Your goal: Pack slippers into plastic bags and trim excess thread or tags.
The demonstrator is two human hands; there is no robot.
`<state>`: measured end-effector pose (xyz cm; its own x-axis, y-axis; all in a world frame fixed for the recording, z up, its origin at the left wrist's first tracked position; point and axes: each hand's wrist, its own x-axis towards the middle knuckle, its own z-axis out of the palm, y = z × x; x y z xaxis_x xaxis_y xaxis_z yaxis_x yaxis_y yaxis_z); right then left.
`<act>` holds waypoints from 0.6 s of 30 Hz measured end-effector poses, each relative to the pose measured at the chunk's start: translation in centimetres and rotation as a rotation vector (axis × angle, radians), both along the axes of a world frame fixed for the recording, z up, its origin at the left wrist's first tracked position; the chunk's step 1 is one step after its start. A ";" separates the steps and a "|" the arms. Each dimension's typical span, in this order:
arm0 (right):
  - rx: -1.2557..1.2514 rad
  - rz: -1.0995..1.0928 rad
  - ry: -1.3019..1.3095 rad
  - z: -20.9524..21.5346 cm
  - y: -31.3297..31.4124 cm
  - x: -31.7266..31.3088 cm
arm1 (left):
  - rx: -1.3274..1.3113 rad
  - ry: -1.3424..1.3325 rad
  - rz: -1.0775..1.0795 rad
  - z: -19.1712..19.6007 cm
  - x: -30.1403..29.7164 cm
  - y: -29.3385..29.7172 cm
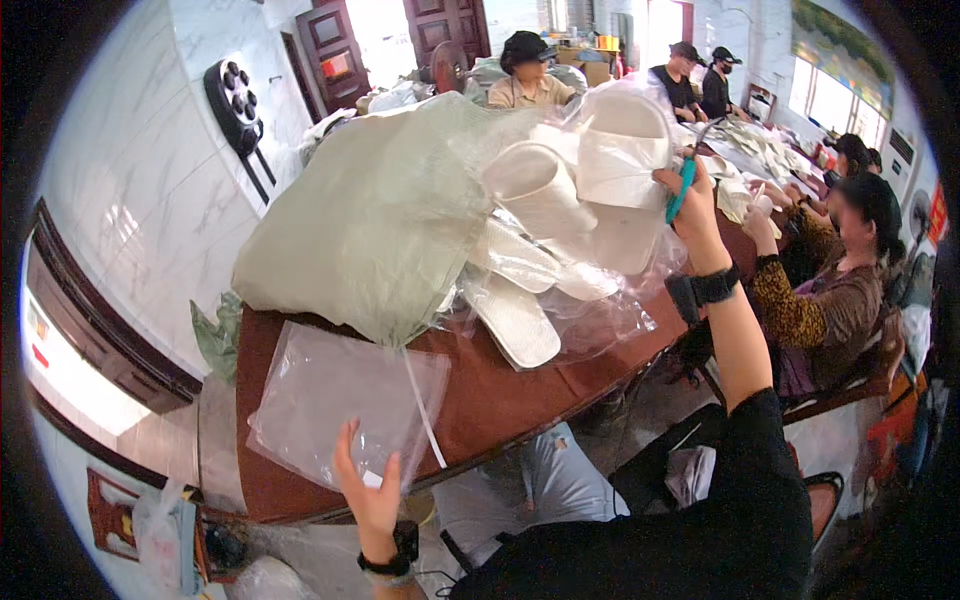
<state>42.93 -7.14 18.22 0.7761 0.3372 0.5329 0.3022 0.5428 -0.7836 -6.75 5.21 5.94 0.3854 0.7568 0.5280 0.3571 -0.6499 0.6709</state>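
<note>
My left hand (pixel 368 490) rests with fingers spread on a stack of clear plastic bags (pixel 340 400) at the near edge of the brown table (pixel 500 390). My right hand (pixel 690 200) is raised over the table and grips a teal-handled tool (pixel 680 190) beside a pile of white slippers (pixel 560 220) wrapped in clear plastic. Both wrists wear black bands. A large pale green sack (pixel 370 210) lies next to the slippers.
A person in a patterned top (pixel 830 300) sits at the table's right side; other people sit farther along and at the far end. More white slippers cover the far table. A tiled wall and dark wooden doors (pixel 330 50) stand at left and behind.
</note>
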 end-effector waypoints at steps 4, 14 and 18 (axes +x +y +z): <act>-0.019 0.265 0.269 1.0 1.4 -5.6 | -0.093 -0.343 -0.442 3.3 5.1 2.5; -0.463 0.390 -0.220 -6.5 13.1 -7.9 | -0.681 -0.756 -0.516 9.5 13.6 13.0; -0.395 0.707 0.168 -6.3 13.8 -8.0 | -0.607 -0.833 -0.492 10.9 14.0 14.0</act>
<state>34.93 6.61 11.91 0.3694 0.9138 0.1688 -0.1452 0.2362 -0.9608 7.25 19.25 16.81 0.4121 0.8384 0.3567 -0.5499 -0.0833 0.8311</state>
